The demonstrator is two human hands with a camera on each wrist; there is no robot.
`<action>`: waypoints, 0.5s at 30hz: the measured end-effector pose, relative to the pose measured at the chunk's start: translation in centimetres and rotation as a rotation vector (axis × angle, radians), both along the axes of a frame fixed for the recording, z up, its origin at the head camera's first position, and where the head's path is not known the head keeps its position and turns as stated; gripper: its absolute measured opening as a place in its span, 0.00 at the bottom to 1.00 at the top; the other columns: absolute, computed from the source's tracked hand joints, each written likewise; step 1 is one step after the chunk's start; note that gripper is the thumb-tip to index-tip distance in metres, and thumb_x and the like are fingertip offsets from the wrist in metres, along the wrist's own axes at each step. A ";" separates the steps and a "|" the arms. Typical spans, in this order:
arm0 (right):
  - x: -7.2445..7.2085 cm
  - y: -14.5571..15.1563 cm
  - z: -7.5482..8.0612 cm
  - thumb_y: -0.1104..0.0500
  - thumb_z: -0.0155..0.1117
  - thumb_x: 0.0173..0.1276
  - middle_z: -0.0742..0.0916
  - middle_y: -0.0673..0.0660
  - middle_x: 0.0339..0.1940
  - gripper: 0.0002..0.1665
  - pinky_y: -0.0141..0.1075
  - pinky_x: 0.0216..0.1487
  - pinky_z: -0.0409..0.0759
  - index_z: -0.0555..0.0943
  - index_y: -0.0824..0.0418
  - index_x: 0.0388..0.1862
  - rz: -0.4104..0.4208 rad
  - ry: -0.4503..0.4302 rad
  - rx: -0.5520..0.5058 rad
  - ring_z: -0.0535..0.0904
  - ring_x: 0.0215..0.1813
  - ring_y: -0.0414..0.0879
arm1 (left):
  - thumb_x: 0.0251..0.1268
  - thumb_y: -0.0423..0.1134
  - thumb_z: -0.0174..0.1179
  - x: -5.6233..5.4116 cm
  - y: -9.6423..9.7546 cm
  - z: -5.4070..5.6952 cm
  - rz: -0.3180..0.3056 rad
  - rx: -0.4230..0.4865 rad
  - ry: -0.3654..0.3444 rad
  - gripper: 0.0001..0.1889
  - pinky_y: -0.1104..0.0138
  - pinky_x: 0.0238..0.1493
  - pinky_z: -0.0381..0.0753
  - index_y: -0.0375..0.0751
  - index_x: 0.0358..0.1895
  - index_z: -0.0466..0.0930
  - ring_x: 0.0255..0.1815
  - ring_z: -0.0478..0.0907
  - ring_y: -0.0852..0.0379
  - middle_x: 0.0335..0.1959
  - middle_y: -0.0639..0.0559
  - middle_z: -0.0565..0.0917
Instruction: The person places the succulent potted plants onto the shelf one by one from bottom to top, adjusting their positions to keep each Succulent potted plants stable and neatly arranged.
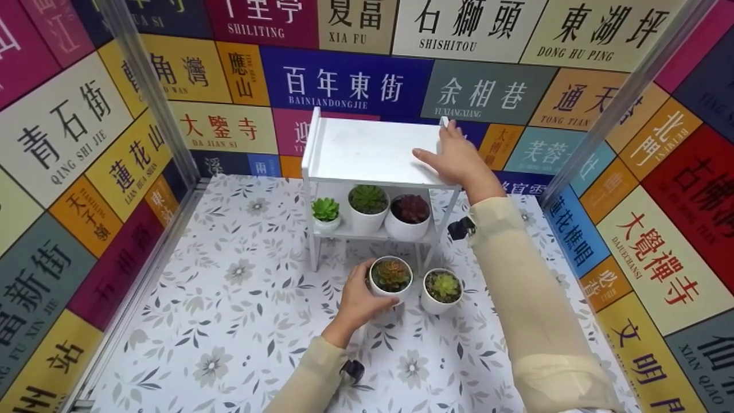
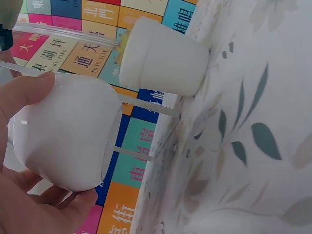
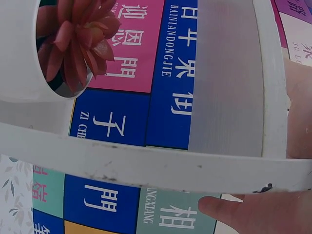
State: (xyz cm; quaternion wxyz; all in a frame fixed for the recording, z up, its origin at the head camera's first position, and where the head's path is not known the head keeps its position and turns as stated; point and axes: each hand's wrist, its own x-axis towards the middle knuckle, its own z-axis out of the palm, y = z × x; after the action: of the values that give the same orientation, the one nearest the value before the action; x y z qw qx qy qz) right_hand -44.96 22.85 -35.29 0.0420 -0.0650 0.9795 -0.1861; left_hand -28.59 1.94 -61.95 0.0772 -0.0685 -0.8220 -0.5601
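Currently I have the left hand curled round a white plant pot, raised over the flowered bench near another potted plant. My right hand grips the right edge of the white shelf, thumb spread on top, fingers over the side.

In the left hand is one potted succulent; right of that hand, another pot stands on the surface. Beyond it, three plants stand on the rack, below and left of the right hand.
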 end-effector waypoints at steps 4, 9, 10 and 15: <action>0.0 0.0 0.0 0.23 0.50 0.75 0.37 0.63 0.90 0.65 0.58 0.89 0.37 0.41 0.64 0.89 0.001 0.001 -0.004 0.34 0.91 0.62 | 0.36 0.42 0.87 0.1 -0.5 1.0 -0.011 0.005 0.005 0.51 0.49 0.69 0.77 0.40 0.72 0.74 0.64 0.80 0.44 0.62 0.43 0.82; -0.1 0.0 0.0 0.23 0.50 0.75 0.38 0.63 0.90 0.65 0.58 0.89 0.38 0.41 0.64 0.89 0.004 0.011 -0.003 0.35 0.91 0.62 | 0.36 0.43 0.87 0.6 -0.8 2.0 -0.027 0.018 0.009 0.51 0.48 0.69 0.77 0.41 0.72 0.74 0.64 0.80 0.44 0.63 0.43 0.82; -0.1 0.0 -0.1 0.23 0.51 0.75 0.38 0.64 0.90 0.65 0.58 0.89 0.38 0.42 0.64 0.89 0.003 0.014 -0.005 0.35 0.91 0.62 | 0.36 0.43 0.87 0.6 -0.9 2.1 -0.031 0.019 0.008 0.51 0.48 0.69 0.77 0.42 0.72 0.74 0.64 0.80 0.44 0.63 0.44 0.82; -0.1 -0.1 -0.2 0.24 0.51 0.75 0.39 0.64 0.90 0.64 0.58 0.89 0.39 0.43 0.64 0.89 -0.002 0.022 -0.012 0.36 0.91 0.63 | 0.37 0.43 0.87 0.9 -1.3 2.7 -0.036 0.024 0.011 0.51 0.48 0.68 0.77 0.43 0.73 0.74 0.64 0.79 0.45 0.63 0.45 0.82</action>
State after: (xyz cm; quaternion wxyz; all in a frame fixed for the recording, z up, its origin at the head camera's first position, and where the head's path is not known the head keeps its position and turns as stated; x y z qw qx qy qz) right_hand -45.07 22.78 -35.48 0.0308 -0.0665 0.9788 -0.1912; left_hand -27.69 0.62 -59.25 0.0726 -0.0854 -0.8135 -0.5707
